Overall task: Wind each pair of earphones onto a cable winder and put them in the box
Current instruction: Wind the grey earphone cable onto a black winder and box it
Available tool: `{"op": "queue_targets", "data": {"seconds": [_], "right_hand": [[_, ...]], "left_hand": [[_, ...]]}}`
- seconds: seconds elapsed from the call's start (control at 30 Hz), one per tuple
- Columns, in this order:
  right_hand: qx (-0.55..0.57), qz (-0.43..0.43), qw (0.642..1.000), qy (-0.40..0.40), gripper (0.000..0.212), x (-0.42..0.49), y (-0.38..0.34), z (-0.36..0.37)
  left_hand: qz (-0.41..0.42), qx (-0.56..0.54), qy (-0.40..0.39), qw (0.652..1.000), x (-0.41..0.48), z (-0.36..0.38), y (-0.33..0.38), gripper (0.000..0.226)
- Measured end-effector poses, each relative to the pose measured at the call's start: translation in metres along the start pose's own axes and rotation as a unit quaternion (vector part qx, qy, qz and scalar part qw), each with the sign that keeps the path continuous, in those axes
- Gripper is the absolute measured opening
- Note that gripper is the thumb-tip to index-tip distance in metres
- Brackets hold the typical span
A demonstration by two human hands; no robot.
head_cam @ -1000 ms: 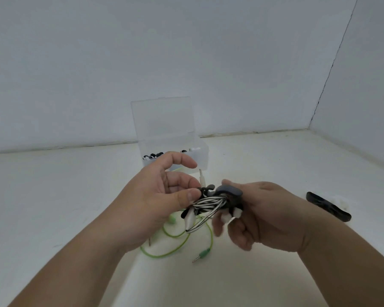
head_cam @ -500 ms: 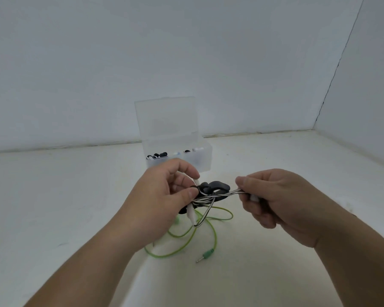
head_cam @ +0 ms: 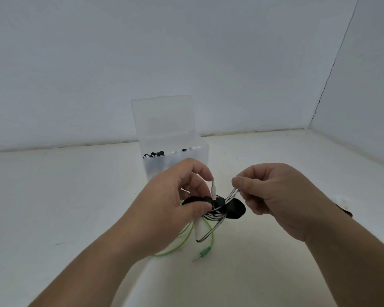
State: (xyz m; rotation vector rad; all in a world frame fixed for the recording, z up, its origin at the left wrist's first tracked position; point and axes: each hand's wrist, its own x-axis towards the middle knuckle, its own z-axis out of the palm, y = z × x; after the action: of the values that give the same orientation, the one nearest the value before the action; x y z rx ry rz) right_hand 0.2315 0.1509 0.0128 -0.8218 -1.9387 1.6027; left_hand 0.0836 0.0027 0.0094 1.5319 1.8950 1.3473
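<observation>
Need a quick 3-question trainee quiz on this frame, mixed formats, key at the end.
1. True or false: the clear box stands with its lid raised.
2. What does the right hand pinch? A) the green plug, B) the striped cable, C) the box lid.
3. Short answer: which of the hands grips the black cable winder?

Key: 1 true. 2 B. 3 the left hand.
</observation>
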Motion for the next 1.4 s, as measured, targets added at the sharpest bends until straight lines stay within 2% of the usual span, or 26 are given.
{"op": "queue_targets", "data": {"seconds": [0.17,0.3,0.43,0.57,0.67,0.77,0.87,1.0,1.1,1.2,1.27,1.4], "right_hand": [[-0.056,-0.028,0.998,0.021,0.011,-0.005,-0.003,0.009],[-0.129,-0.065,0.989,0.025,0.01,-0.008,-0.002,0.02],[-0.089,-0.046,0.995,0.006,0.015,-0.011,-0.004,0.022],[-0.163,-0.084,0.983,0.008,0.014,-0.012,-0.005,0.025],[-0.265,-0.143,0.954,-0.011,0.01,-0.017,-0.005,0.032],[-0.38,-0.238,0.894,-0.02,0.011,-0.023,-0.005,0.04],[-0.419,-0.333,0.844,0.015,0.015,-0.022,-0.006,0.044],[-0.415,-0.381,0.821,0.092,0.009,-0.023,-0.007,0.044],[-0.352,-0.371,0.85,0.125,0.007,-0.026,-0.006,0.049],[-0.197,-0.31,0.923,0.118,0.014,-0.027,-0.006,0.051],[-0.103,-0.254,0.958,0.087,0.018,-0.026,-0.008,0.051],[0.029,-0.201,0.979,0.032,0.016,-0.024,-0.01,0.051]], "left_hand": [[0.026,0.071,-0.032,0.997,-0.003,0.013,0.004,0.047],[0.059,0.12,-0.044,0.99,-0.005,0.028,0.007,0.04],[0.067,0.128,0.021,0.989,-0.005,0.035,0.004,0.053],[0.009,0.107,0.087,0.99,-0.005,0.042,0.001,0.064],[-0.007,0.085,0.105,0.991,-0.003,0.045,0.0,0.072],[-0.003,0.091,0.146,0.985,-0.002,0.043,0.002,0.062],[0.006,0.068,0.187,0.98,-0.003,0.038,0.003,0.052],[0.014,0.007,0.264,0.964,-0.001,0.034,0.004,0.045],[0.029,-0.002,0.301,0.953,-0.001,0.034,0.003,0.041],[0.051,0.018,0.338,0.939,0.001,0.032,0.001,0.043],[0.073,0.031,0.363,0.928,0.001,0.03,0.0,0.043],[0.112,0.035,0.37,0.922,0.001,0.029,0.0,0.028]]}}
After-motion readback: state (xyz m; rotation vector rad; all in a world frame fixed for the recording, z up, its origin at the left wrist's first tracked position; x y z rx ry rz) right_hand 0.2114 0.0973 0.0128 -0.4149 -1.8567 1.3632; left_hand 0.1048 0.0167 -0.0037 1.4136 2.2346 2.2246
